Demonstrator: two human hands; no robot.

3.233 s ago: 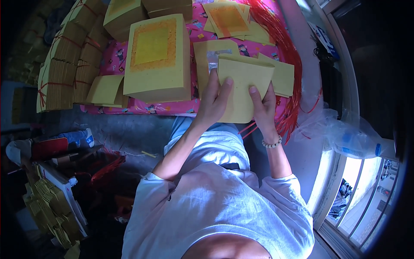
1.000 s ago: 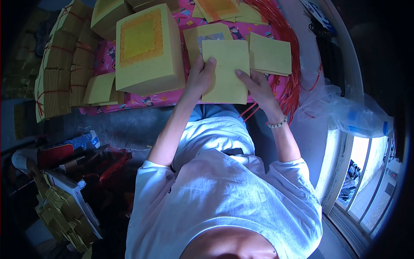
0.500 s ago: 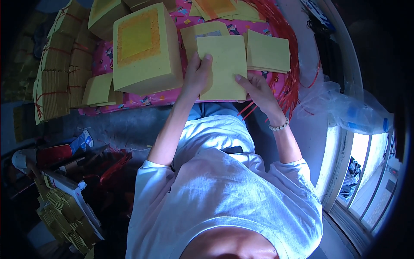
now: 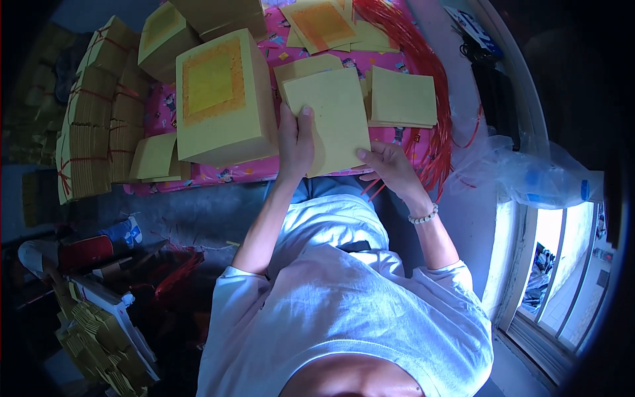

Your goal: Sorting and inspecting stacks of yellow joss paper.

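Observation:
In front of my lap I hold up a yellow paper sheet (image 4: 336, 122), tilted a little; whether more sheets lie behind it I cannot tell. My left hand (image 4: 297, 145) grips its left edge, thumb on the front and fingers hidden behind. At its lower right corner, my right hand (image 4: 390, 171) pinches the edge between thumb and fingers. Right behind it lies another yellow sheet (image 4: 307, 66), partly covered. A small stack of yellow sheets (image 4: 405, 98) rests to the right. Left of my left hand stands a tall block of yellow paper (image 4: 266, 112) with an orange-and-yellow square on top.
A pink patterned cloth (image 4: 155, 122) covers the table. Bundles tied with red string (image 4: 89, 142) stand at its left. Red strands (image 4: 436, 142) hang over the right side. Far back lie sheets with an orange square (image 4: 324, 26). A clear plastic bag (image 4: 516, 172) is near the barred opening.
The table and its things sit lower in the picture. My right hand has slid down toward the sheet's lower corner, and the sheet has tilted slightly to the left. My left hand keeps its hold.

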